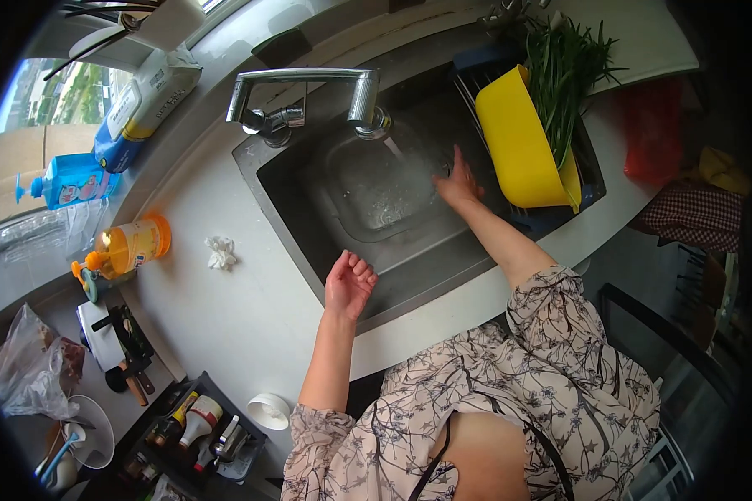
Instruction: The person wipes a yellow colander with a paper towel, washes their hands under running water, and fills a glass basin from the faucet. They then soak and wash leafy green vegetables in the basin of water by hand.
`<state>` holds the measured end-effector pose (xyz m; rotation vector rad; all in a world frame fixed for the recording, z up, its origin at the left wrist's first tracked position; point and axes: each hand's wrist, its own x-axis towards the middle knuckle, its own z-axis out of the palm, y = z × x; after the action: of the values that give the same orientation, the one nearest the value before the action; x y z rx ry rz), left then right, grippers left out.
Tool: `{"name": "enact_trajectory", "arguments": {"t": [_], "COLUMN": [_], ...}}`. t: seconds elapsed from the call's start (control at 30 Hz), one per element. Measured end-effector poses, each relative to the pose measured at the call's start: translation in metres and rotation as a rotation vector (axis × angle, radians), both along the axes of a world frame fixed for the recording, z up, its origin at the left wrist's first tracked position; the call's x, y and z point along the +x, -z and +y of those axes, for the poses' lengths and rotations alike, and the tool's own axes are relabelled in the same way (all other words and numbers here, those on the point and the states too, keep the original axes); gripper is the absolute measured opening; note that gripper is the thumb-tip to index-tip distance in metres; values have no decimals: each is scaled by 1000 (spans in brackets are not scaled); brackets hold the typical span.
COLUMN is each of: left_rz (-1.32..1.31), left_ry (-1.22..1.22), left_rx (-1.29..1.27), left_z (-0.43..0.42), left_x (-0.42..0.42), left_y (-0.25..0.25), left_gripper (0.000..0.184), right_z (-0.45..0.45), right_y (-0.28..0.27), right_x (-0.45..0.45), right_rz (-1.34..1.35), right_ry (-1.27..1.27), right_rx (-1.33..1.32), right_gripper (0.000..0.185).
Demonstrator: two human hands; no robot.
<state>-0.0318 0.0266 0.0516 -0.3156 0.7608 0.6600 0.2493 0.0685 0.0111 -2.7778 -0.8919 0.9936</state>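
Water runs from the chrome faucet [363,100] into the grey sink [288,204] and splashes in its basin. My right hand [461,185] is over the right part of the sink, fingers stretched out, holding nothing that I can see. Beside it, a yellow plastic basin [518,138] stands tilted on a rack, with long green leafy stalks [560,83] behind and in it. My left hand [351,284] hovers at the sink's front left edge, palm turned up. Its fingers are curled in, with nothing visible in them.
On the left counter lie a crumpled white tissue [221,253] and an orange pump bottle [134,246]. A blue soap bottle [75,181] and a wipes pack [146,104] line the windowsill. A small white bowl [269,411] stands by a dark condiment rack [194,430].
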Motion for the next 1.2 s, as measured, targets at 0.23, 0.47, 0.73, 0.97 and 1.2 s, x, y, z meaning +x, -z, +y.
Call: {"name": "enact_trajectory", "arguments": {"t": [0.23, 0.47, 0.73, 0.97, 1.2], "left_rz": [-15, 1, 3, 73, 286], "left_ry": [113, 109, -44, -219, -229], "left_rx": [91, 24, -144, -287, -197], "left_z": [38, 89, 150, 182, 190], "left_x": [45, 76, 143, 192, 193], "left_y": [-18, 8, 51, 81, 62], "left_gripper": [27, 25, 23, 12, 58], "right_z": [-12, -30, -48, -44, -45], "right_y": [1, 13, 11, 7, 7], "right_x": [20, 35, 1, -25, -21], "right_rz": [127, 27, 133, 273, 341], "right_ry": [-173, -265, -446, -401, -378], "right_rx": [-221, -314, -396, -447, -432], "right_gripper": [56, 57, 57, 60, 63]}}
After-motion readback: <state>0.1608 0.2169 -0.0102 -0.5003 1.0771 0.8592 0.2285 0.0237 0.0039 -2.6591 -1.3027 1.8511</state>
